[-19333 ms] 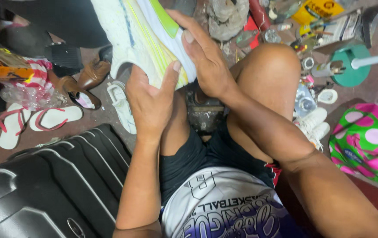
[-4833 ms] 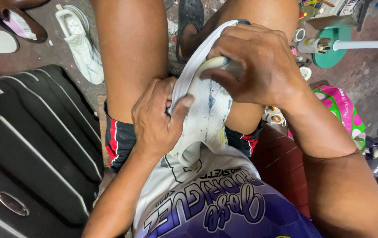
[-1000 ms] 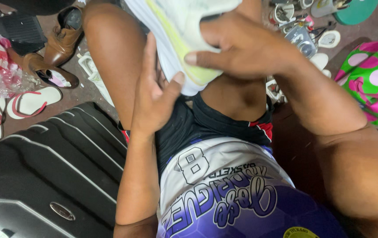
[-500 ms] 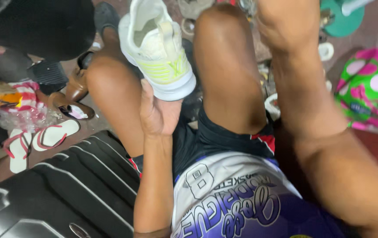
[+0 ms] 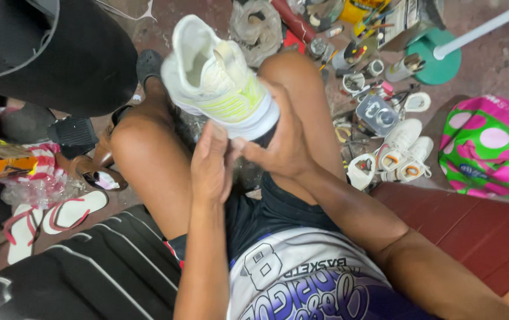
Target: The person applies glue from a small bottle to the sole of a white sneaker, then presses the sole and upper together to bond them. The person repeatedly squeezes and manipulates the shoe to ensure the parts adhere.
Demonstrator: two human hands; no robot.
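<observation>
Since half a second ago the right hand [image 5: 281,139] has come down from the top of the view to join the left hand [image 5: 211,163] under the white sneaker with pale yellow-green side panels [image 5: 216,77], which now sits tilted above the person's bare knees. Both hands close loosely on the shoe's sole end, fingers curled, thumb tips nearly meeting just beneath it. White-and-red flip-flops [image 5: 47,219] lie on the floor to the left; a green-and-pink dotted bag [image 5: 491,148] lies to the right.

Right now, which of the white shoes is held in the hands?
The white shoe with yellow-green side stripes, held up between both knees. The other white shoes lie on the floor at right.
</observation>
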